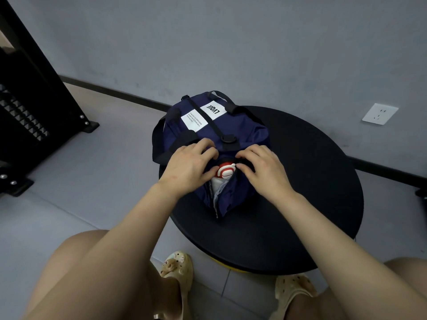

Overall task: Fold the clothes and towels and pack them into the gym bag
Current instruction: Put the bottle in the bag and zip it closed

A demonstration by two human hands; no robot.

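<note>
A navy fabric gym bag (231,128) sits on a round black table (312,192). Both forearms reach forward over it. The left hand (188,166) and right hand (265,172), fingers curled, pinch the bag's partly open zipper edges around a red-and-white garment (225,173) inside.

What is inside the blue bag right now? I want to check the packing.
Through the open zip of the blue bag, white cloth with a red and white print shows. Both hands, left hand and right hand, hold the opening. Anything deeper is covered.
</note>
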